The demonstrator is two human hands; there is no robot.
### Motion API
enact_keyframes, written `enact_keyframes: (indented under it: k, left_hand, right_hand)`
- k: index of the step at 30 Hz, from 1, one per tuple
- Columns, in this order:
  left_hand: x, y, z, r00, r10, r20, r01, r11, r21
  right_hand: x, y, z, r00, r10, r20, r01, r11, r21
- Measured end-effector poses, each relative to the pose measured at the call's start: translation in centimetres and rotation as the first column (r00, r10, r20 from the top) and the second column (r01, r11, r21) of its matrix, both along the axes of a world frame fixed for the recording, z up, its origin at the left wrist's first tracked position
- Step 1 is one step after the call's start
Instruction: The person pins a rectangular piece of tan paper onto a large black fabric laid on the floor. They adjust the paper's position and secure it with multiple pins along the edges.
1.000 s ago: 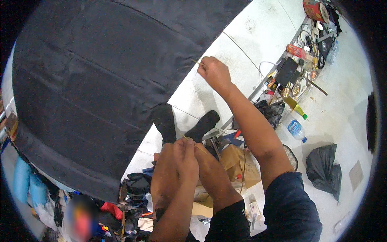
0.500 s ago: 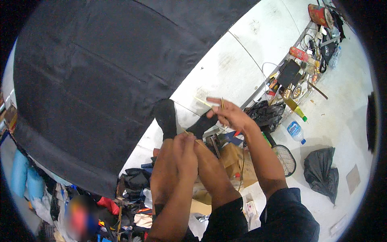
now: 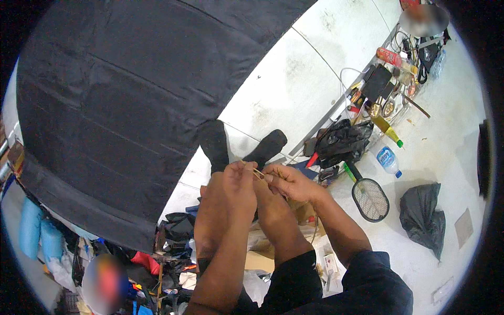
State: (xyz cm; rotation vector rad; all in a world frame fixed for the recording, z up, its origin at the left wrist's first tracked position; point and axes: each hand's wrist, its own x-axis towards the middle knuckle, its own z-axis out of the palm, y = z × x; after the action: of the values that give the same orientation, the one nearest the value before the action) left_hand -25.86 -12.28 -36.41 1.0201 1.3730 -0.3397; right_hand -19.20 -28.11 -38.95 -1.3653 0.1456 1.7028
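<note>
Above my bare knees, my two hands are close together with a thin tan strand (image 3: 257, 171) between them. The fingers of my left hand (image 3: 240, 181) pinch one part of it. My right hand (image 3: 291, 182) is closed on another part, thumb against the fingers. The strand shows only as a short loop between the fingertips; its exact kind is too small to make out. Just beyond the hands are my feet in black socks (image 3: 214, 144) on the pale floor.
Black sheeting (image 3: 131, 94) spreads across the far left. To the right lie a mesh racket (image 3: 370, 199), a water bottle (image 3: 388, 160), a green-capped bottle (image 3: 387, 130) and black plastic bags (image 3: 423, 215). Mixed clutter (image 3: 178, 236) is heaped at the lower left.
My right hand has come down and left to meet my left hand; its spread fingers have closed. The strand hanging from those fingers is now mostly gathered between both hands.
</note>
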Motion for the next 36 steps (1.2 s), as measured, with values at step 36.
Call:
enact_keyframes:
  k: [36]
  left_hand:
    - [-1.0, -0.6, -1.2, 0.894, -0.405, -0.190, 0.447, 0.795, 0.411]
  right_hand:
    - [6.1, 3.9, -9.5, 0.786, -0.057, 0.616, 0.171, 0.977, -0.127]
